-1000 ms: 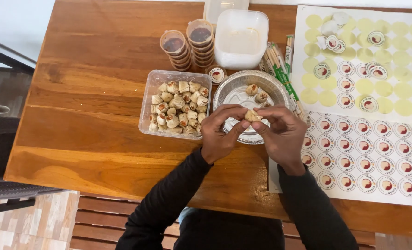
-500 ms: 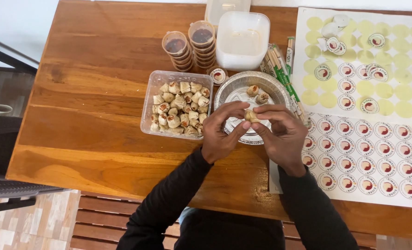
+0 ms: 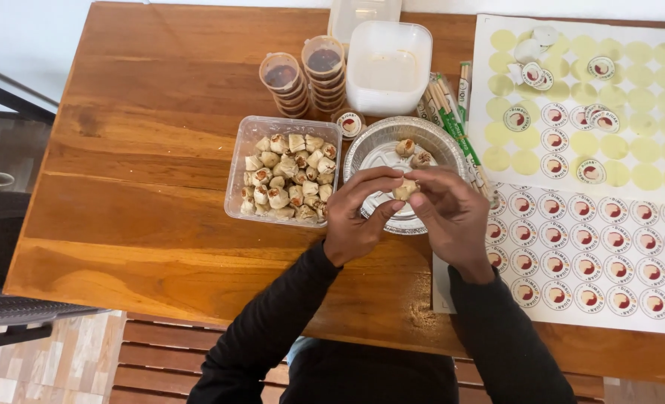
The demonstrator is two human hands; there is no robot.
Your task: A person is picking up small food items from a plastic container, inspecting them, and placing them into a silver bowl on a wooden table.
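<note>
head camera, steep downward view, close above wooden table (image 3: 145, 120)

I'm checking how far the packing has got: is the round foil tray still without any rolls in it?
No, the round foil tray already holds two rolls near its far rim, beyond the piece pinched between both hands.

I take this for a small home food-packing setup, not a commercial kitchen. I see a plain wooden table (image 3: 145, 135) over a slatted bench (image 3: 160, 359) and tiled floor (image 3: 56, 366). On it sit a tub of small rolls (image 3: 284, 178), a foil tray (image 3: 392, 146), stacked sauce cups (image 3: 302, 78), chopsticks (image 3: 452, 123) and label sheets (image 3: 594, 224).
</note>
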